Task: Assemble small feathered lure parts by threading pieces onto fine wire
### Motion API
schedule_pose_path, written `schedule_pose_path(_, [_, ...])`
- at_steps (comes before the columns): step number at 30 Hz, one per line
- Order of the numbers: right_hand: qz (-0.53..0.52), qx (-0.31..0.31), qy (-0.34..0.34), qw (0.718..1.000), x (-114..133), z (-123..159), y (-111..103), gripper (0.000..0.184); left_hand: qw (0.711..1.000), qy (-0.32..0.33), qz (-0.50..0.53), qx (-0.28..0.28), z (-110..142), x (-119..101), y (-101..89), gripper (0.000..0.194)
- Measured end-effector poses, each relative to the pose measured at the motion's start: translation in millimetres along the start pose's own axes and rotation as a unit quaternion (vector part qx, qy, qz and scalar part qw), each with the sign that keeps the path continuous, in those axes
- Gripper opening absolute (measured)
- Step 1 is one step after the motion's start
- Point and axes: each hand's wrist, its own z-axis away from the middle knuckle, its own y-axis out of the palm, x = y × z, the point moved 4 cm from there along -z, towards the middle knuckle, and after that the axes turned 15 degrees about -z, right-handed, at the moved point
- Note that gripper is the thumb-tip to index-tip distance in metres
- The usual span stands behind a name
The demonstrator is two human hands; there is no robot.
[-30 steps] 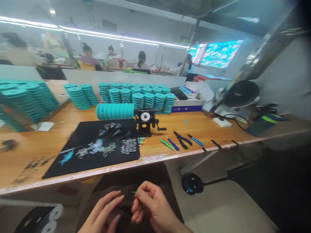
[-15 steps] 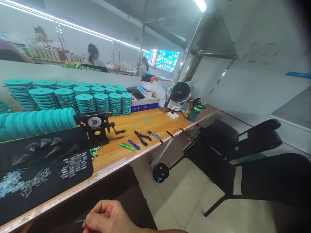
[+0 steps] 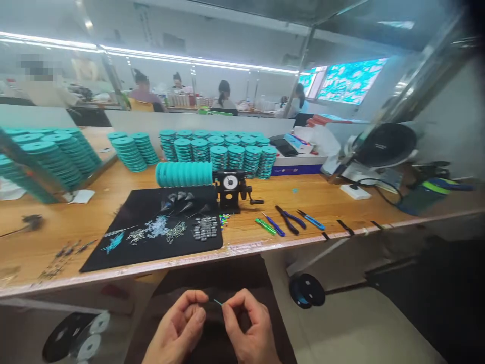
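Note:
My right hand (image 3: 250, 326) pinches a thin light-blue tube-like piece (image 3: 217, 302) between thumb and forefinger, its tip pointing left. Close beside it, my left hand (image 3: 180, 323) has curled fingers, with the thumb and forefinger apart and no object visible between them. Both hands hover over the dark apron or cloth on my lap (image 3: 212, 278), below the table's front edge. Beyond them a black mat (image 3: 151, 247) carries small piles: blue strips (image 3: 113, 242), pale-blue bits (image 3: 157, 226), small metal parts (image 3: 176, 231) and rows of grey pieces (image 3: 205, 228).
A black hand-cranked winder (image 3: 229, 189) bears a row of turquoise foam spools (image 3: 184, 174). Stacks of turquoise spools (image 3: 217, 156) stand behind. To the right lie a green tool (image 3: 265, 226), pliers (image 3: 290, 221) and blue snips (image 3: 311, 220). A fan (image 3: 386, 146) stands farther right.
The view swung right, then back left. My left hand left the view and returned, its fingers now more curled and nearer the right hand. The right hand keeps its pinch on the blue piece.

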Motion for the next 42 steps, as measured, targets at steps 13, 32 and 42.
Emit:
schedule_pose_path(13, [-0.055, 0.065, 0.12, 0.989, -14.1, -5.3, 1.0, 0.033, 0.991, 0.081, -0.058, -0.09, -8.7, -19.3, -23.1, 0.038])
schedule_pose_path(32, [-0.164, 0.146, 0.143, 0.965, -1.2, -20.7, 17.4, 0.032, 0.996, -0.022, -0.019, 0.087, -9.4, 25.7, -0.7, 0.045])
schedule_pose_path(42, [-0.181, 0.139, 0.152, 0.962, -15.2, -15.8, 21.3, 0.037, 0.955, 0.14, -0.261, -0.004, -1.3, 3.8, -6.3, 0.037])
